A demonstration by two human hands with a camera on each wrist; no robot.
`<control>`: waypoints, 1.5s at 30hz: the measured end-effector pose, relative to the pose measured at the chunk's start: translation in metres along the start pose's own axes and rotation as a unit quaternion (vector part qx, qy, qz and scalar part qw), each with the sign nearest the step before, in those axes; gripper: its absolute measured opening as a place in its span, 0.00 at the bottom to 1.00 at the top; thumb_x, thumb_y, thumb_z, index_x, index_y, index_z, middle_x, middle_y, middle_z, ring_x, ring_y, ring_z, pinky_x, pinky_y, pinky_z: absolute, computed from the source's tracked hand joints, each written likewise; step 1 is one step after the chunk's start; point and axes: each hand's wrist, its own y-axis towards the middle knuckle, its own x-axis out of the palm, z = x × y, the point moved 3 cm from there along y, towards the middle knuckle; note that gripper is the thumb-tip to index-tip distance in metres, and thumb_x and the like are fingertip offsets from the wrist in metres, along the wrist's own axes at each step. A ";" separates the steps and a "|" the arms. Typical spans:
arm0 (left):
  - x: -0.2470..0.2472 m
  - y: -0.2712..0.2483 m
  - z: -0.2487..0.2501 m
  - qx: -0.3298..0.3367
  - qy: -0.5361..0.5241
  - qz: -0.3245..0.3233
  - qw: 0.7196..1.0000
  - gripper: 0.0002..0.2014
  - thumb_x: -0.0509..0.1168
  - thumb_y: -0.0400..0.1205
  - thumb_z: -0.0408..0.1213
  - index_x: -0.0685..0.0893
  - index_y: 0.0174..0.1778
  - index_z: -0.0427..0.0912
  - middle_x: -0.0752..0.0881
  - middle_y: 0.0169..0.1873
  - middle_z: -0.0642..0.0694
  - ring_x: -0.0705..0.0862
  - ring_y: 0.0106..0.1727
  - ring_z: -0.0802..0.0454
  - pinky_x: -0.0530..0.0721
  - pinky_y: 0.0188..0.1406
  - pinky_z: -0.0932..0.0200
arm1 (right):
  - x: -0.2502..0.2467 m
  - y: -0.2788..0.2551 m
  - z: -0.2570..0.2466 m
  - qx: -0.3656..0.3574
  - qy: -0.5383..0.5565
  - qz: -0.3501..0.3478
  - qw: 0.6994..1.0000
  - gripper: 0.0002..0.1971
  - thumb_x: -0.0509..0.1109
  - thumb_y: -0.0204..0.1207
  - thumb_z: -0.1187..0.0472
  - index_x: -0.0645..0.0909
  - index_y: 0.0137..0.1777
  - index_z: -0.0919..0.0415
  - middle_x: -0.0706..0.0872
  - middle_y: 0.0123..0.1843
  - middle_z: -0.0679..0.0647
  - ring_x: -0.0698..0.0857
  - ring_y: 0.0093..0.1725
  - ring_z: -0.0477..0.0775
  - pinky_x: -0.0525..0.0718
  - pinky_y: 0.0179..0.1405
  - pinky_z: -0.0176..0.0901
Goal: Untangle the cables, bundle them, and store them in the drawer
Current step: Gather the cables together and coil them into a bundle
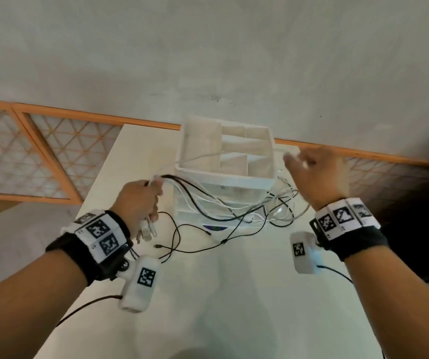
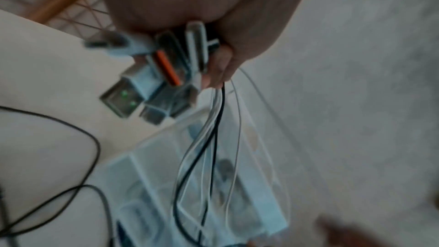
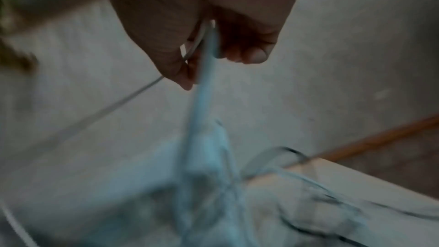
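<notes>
My left hand (image 1: 143,200) grips a bunch of white and black cables (image 1: 208,200) near their USB plugs (image 2: 152,74), which stick out below the fist (image 2: 213,25). The cables sag in a tangle (image 1: 273,211) in front of a white drawer unit (image 1: 223,182) with an open divided tray on top. My right hand (image 1: 314,174) is raised at the unit's right side and pinches one white cable (image 3: 202,85) that runs taut back across the tray to the left hand. A thin black cable (image 1: 182,244) trails on the white table (image 1: 234,294).
The table's far edge meets an orange-framed lattice panel (image 1: 53,156) and a grey floor beyond. The table's left edge runs close to my left forearm. Wrist-camera leads (image 1: 89,304) hang from both wrists.
</notes>
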 end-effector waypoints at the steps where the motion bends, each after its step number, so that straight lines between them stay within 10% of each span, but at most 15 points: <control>1: -0.004 0.000 0.008 0.004 -0.039 0.010 0.999 0.16 0.63 0.87 0.45 0.78 0.38 0.38 0.67 0.22 0.49 0.65 0.19 0.53 0.69 0.19 0.59 | 0.015 -0.008 0.026 0.043 -0.078 -0.072 0.993 0.17 0.67 0.79 0.43 0.83 0.35 0.54 0.81 0.34 0.48 0.80 0.34 0.48 0.76 0.38 0.39; 4: -0.008 -0.003 0.023 0.018 -0.091 0.003 0.996 0.16 0.63 0.87 0.45 0.78 0.37 0.38 0.66 0.17 0.52 0.64 0.17 0.55 0.68 0.19 0.59 | 0.054 -0.047 0.101 0.164 -0.264 -0.275 0.910 0.30 0.53 0.81 0.37 0.88 0.54 0.61 0.90 0.52 0.62 0.87 0.51 0.63 0.84 0.54 0.49; 7: 0.002 -0.006 0.020 0.016 -0.045 -0.034 0.998 0.14 0.62 0.88 0.42 0.78 0.40 0.37 0.66 0.16 0.53 0.63 0.15 0.56 0.67 0.17 0.61 | 0.051 -0.049 0.098 0.198 -0.216 -0.274 0.916 0.34 0.48 0.83 0.35 0.90 0.52 0.59 0.91 0.52 0.63 0.89 0.51 0.64 0.84 0.55 0.50; 11: 0.022 -0.006 0.011 -0.009 0.041 -0.062 0.997 0.13 0.63 0.87 0.40 0.79 0.40 0.36 0.66 0.21 0.48 0.64 0.15 0.54 0.67 0.18 0.60 | 0.008 -0.010 0.012 0.113 0.100 -0.126 0.981 0.22 0.62 0.85 0.42 0.87 0.42 0.58 0.91 0.35 0.51 0.90 0.31 0.51 0.86 0.36 0.42; 16: 0.027 -0.004 0.008 -0.018 0.057 -0.064 0.996 0.14 0.62 0.87 0.41 0.79 0.39 0.36 0.66 0.19 0.48 0.64 0.15 0.54 0.66 0.18 0.61 | -0.060 0.031 -0.054 -0.128 0.229 0.113 0.958 0.09 0.65 0.84 0.54 0.85 0.56 0.54 0.90 0.47 0.50 0.89 0.44 0.52 0.86 0.46 0.44; 22: 0.010 -0.005 0.001 -0.039 0.072 -0.070 0.994 0.14 0.61 0.88 0.40 0.78 0.40 0.36 0.65 0.16 0.51 0.62 0.15 0.55 0.65 0.18 0.61 | -0.043 0.044 -0.026 -0.075 0.205 0.112 0.969 0.09 0.61 0.85 0.47 0.83 0.53 0.36 0.87 0.49 0.45 0.88 0.49 0.54 0.87 0.51 0.58; 27: 0.005 -0.006 -0.008 -0.045 0.118 -0.114 0.985 0.12 0.62 0.87 0.40 0.79 0.42 0.36 0.66 0.17 0.52 0.63 0.17 0.56 0.66 0.19 0.61 | -0.053 0.065 -0.017 -0.070 0.230 0.135 0.961 0.12 0.62 0.85 0.52 0.84 0.59 0.51 0.83 0.67 0.35 0.84 0.65 0.41 0.86 0.59 0.61; 30: 0.005 -0.008 -0.007 -0.027 0.132 -0.134 0.982 0.13 0.64 0.86 0.39 0.76 0.37 0.38 0.66 0.17 0.52 0.63 0.18 0.55 0.66 0.20 0.61 | -0.052 0.069 -0.009 -0.066 0.239 0.112 0.962 0.08 0.62 0.84 0.52 0.83 0.55 0.43 0.75 0.72 0.27 0.81 0.69 0.36 0.85 0.61 0.55; 33: 0.004 -0.010 -0.004 0.013 0.138 -0.154 0.978 0.19 0.68 0.84 0.46 0.71 0.34 0.41 0.66 0.19 0.52 0.65 0.19 0.54 0.69 0.22 0.59 | -0.039 0.057 0.015 -0.029 0.194 0.077 0.977 0.07 0.63 0.85 0.56 0.82 0.55 0.46 0.87 0.64 0.39 0.86 0.48 0.47 0.80 0.49 0.39; 38: 0.003 -0.014 0.000 0.038 0.069 -0.162 0.984 0.21 0.64 0.84 0.54 0.80 0.44 0.35 0.68 0.19 0.53 0.68 0.21 0.53 0.71 0.26 0.57 | 0.015 -0.005 0.078 0.144 -0.017 -0.248 0.958 0.33 0.65 0.79 0.69 0.67 0.80 0.42 0.80 0.74 0.57 0.83 0.64 0.58 0.83 0.49 0.45; 42: 0.013 -0.017 0.009 0.121 0.162 -0.174 0.964 0.20 0.61 0.86 0.52 0.81 0.41 0.38 0.70 0.21 0.53 0.68 0.21 0.56 0.70 0.25 0.60 | 0.019 -0.043 0.035 0.092 0.045 -0.241 0.965 0.39 0.76 0.74 0.58 0.63 0.81 0.36 0.88 0.48 0.46 0.88 0.49 0.47 0.85 0.53 0.46; 45: 0.033 -0.034 0.025 0.245 0.324 -0.210 0.889 0.17 0.61 0.86 0.54 0.80 0.37 0.46 0.75 0.23 0.56 0.72 0.24 0.60 0.71 0.30 0.64 | 0.020 -0.062 -0.038 -0.010 0.151 -0.285 0.947 0.44 0.83 0.69 0.51 0.61 0.80 0.29 0.87 0.32 0.48 0.83 0.29 0.38 0.82 0.37 0.29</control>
